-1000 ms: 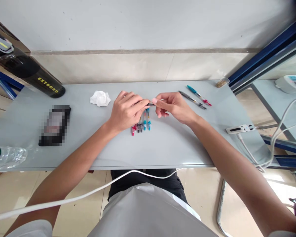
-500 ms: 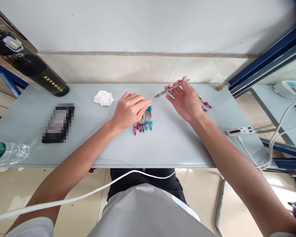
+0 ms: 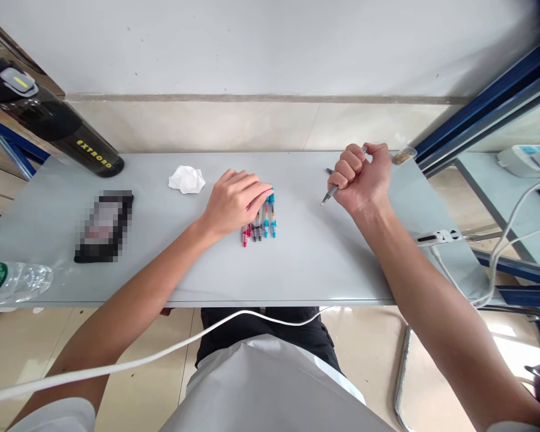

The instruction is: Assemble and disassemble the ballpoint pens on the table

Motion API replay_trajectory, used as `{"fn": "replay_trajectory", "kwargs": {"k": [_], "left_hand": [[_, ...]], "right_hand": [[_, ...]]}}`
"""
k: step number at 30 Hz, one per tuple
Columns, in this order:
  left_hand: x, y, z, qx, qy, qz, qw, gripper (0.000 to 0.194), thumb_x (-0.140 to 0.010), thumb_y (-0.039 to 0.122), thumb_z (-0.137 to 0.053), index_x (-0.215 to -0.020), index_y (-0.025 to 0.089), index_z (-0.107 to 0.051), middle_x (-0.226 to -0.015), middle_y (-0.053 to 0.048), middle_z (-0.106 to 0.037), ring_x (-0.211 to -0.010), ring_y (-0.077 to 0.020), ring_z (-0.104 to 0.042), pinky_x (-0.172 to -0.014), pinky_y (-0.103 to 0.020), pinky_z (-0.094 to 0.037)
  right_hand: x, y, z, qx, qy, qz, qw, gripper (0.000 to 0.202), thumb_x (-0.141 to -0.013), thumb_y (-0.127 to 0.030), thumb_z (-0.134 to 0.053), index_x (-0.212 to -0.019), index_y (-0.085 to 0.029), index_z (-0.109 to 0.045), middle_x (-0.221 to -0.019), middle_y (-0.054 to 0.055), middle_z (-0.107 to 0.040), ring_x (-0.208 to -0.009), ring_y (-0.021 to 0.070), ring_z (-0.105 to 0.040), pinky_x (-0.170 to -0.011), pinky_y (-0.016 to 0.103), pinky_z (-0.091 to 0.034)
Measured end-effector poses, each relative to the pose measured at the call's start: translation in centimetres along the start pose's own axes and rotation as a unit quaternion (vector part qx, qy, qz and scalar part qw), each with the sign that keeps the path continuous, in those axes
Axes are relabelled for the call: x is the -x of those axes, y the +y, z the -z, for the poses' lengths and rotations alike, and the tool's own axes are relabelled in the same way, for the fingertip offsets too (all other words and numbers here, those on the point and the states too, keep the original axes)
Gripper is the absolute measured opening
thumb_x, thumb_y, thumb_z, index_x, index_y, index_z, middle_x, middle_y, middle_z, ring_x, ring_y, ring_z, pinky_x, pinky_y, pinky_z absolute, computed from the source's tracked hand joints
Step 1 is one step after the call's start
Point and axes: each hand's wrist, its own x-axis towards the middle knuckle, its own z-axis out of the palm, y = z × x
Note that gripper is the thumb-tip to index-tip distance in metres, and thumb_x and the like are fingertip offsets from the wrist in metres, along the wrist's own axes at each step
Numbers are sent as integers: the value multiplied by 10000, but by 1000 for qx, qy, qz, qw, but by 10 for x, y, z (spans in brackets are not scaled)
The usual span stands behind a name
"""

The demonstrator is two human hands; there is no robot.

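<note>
My left hand (image 3: pixel 236 201) lies over the upper ends of a row of several pens (image 3: pixel 270 222) on the table, its fingers bent together around them and hiding part of the row. The lower ends show red, black and blue grips and tips. To the right, my right hand (image 3: pixel 360 177) is closed in a fist around a grey pen (image 3: pixel 328 195), above the table. This pen slants, with its point down and to the left. A small dark tip (image 3: pixel 329 171) shows beside the fist; what it belongs to is hidden.
On the grey table (image 3: pixel 297 270) are a crumpled white tissue (image 3: pixel 186 179), a blurred phone-like object (image 3: pixel 103 227), a black bottle (image 3: pixel 72 129), a clear bottle (image 3: pixel 24 282), a small cup (image 3: pixel 404 156) and a white power strip (image 3: pixel 438 237). A white cable (image 3: pixel 162 351) crosses near my lap.
My right hand has moved right and turned, its fingers curling from a loose grip into a fist around the grey pen. The left hand stays on the row.
</note>
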Motion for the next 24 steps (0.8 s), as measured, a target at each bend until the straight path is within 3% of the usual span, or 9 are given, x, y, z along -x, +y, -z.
{"fn": "replay_trajectory", "kwargs": {"k": [7,14,24], "left_hand": [[1,-2,0,10,-6,6,1000,325,-1228,346,-559,-1065,229,-814,-908,-52,-805,-837,-231,-690,-799,-439,-410],[2,-2,-1,4,-8,-11,1000,324,-1229,324,-560,-1054,219,-811,-904,-49,-801,-847,-226,-697,-795,-428,-406],[2,-2,-1,-6,1,-32,999,263,-1218,334,-613,-1097,205,-807,-913,-40,-822,-836,-223,-712,-793,-424,-419]], "right_hand": [[-1,-1,5,32,-19,0,999,743,-794,-588,-956,-738,-324,-264,-642,-66,-95,-646,164,-100,-550,399,-125],[0,2,0,-20,12,4,1000,659,-1013,-525,-750,-762,-277,-193,-615,-65,-123,-563,132,-79,-480,367,-139],[5,3,-15,70,27,8,997,717,-998,-837,-673,-740,-299,-277,-617,-52,-168,-565,172,-167,-493,375,-248]]}}
